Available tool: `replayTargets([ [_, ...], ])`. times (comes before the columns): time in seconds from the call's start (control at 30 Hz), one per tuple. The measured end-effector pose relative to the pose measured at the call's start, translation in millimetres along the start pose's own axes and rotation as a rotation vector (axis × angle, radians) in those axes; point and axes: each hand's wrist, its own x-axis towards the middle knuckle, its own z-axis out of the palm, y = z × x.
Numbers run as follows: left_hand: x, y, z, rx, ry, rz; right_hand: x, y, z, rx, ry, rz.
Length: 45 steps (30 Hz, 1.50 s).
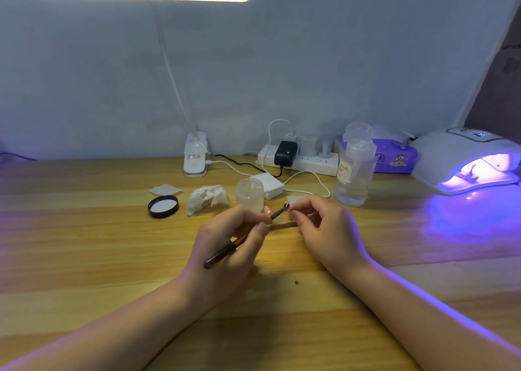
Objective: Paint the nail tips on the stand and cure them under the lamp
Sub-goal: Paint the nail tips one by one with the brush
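Observation:
My left hand (228,241) grips a dark-handled brush (222,253), its bristle end pointing up and right. The brush tip touches a small pinkish nail tip (287,206) that my right hand (321,224) pinches between thumb and forefinger. Under both hands lies a thin wooden stand strip (282,224) with small round pads, mostly hidden. The white curing lamp (462,159) glows violet at the far right, and a small stand with nail tips (469,174) sits inside its opening.
Behind my hands stand an open frosted jar (250,194), its black lid (163,206), a crumpled tissue (207,198) and a clear pump bottle (353,170). A power strip (304,160), cables, desk-lamp base (195,156) and purple wipes pack (394,156) line the wall.

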Motion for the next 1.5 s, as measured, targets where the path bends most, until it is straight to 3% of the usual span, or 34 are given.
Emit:
replayTargets([
  [0.67,-1.4,4.7,-2.8,0.063,0.027,0.024,0.8,-1.1,0.1,0.001,0.004,0.023],
  [0.8,-0.6,1.4,0.3,0.057,0.033,-0.044,0.6,-1.8,-0.9,-0.006,-0.003,0.014],
  [1.17,-1.4,0.2,-2.6,-0.184,0.02,-0.056,-0.2,-2.3,-1.7,0.082,-0.043,0.045],
  [1.5,1.4,-7.7,0.1,-0.193,0.101,-0.126,-0.7,-4.0,-1.8,0.128,-0.045,0.03],
])
